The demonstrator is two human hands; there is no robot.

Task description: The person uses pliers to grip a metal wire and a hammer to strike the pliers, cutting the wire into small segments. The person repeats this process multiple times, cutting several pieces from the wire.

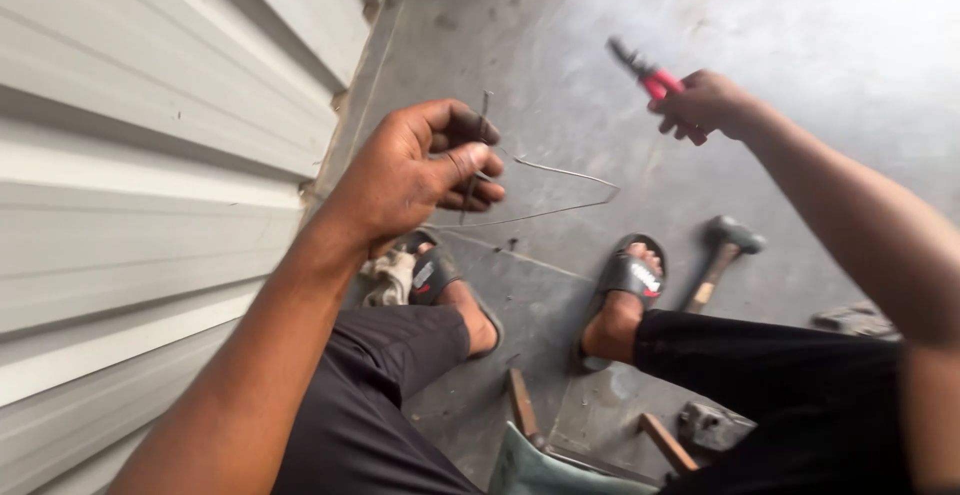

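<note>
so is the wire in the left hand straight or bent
Bent. The wire runs out from the left hand, turns sharply at a corner to its right and doubles back toward the fingers.

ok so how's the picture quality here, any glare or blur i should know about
Head view: strong glare washes out the concrete floor at upper right; the left hand with its bent wire is fairly sharp; the right hand holding red-handled pliers is slightly motion-softened; the wide lens bends the corrugated metal wall at the left edge.
</note>
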